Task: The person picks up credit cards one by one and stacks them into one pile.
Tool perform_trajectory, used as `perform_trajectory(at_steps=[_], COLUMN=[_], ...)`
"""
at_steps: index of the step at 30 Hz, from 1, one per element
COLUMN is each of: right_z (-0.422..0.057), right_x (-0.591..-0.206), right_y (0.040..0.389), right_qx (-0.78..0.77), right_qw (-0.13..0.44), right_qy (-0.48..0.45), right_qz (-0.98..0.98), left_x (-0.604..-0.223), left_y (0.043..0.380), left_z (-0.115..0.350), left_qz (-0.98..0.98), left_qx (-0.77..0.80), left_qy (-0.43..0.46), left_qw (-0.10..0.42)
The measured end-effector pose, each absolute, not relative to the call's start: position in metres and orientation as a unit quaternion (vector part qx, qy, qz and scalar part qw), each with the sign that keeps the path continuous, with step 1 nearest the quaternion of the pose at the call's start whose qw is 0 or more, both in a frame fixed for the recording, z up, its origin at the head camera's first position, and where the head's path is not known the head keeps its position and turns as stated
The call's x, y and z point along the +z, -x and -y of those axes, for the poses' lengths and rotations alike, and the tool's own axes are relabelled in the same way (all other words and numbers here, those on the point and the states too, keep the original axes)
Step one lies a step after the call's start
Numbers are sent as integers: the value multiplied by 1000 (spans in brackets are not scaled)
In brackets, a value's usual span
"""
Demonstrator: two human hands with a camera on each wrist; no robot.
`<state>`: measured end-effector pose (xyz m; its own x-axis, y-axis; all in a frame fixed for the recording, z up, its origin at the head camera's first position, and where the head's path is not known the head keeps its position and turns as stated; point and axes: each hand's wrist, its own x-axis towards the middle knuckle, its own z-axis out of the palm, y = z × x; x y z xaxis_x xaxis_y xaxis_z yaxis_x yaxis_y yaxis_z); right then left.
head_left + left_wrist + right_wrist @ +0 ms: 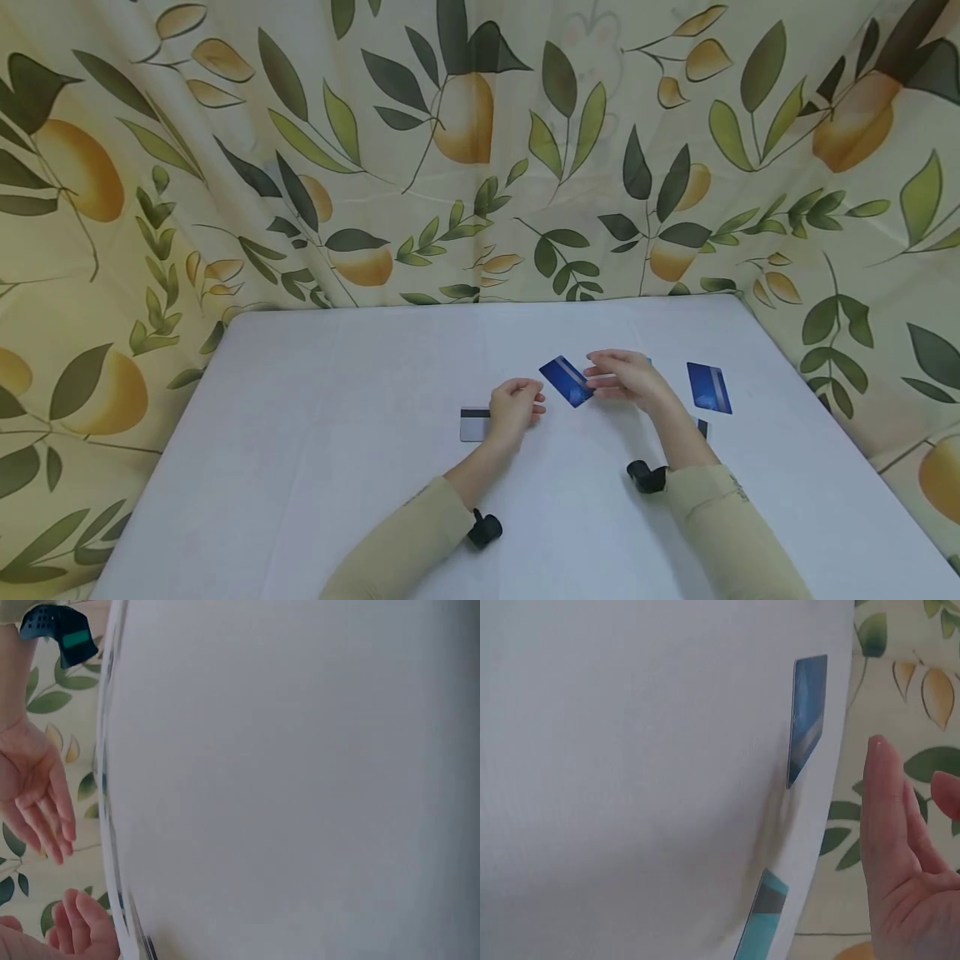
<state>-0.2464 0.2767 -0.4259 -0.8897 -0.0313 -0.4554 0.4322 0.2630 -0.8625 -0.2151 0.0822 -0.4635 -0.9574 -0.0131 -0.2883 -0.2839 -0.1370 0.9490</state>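
My left hand (516, 410) is held over a silver-grey card (474, 427) with a dark stripe and hides its right end. Its fingers are loosely bent, with nothing between them. To its right a blue card (564, 380) lies slantwise on the table. My right hand (628, 378) reaches in from the right, its fingertips at that card's right edge in the head view. The right wrist view shows straight fingers (883, 802) held up above the table, apart from the cards. A teal card (760, 919) with a grey stripe lies below, mostly hidden in the head view.
Farther right lies another blue card (709, 387). Just below it, a partly covered card (702, 427) shows beside the right forearm. The white table (315, 433) ends at a curtain (420, 225) with a fruit and leaf print.
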Motion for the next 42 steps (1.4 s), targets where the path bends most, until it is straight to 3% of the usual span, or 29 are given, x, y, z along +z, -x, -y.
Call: perform_trajectory(at_steps=[19, 29, 42], right_z=[-289, -296, -299], right_x=[-444, -443, -444], right_y=[256, 251, 246], right_qx=[-582, -581, -605], right_qw=[190, 220, 254], right_qy=[-143, -135, -128], right_qz=[-777, -772, -743], left_x=[-475, -471, -467], left_y=[215, 210, 205], left_z=[-122, -123, -121], left_qz=[-523, -455, -415], left_qx=[828, 855, 860], left_qy=[186, 205, 239], left_qw=[80, 138, 176])
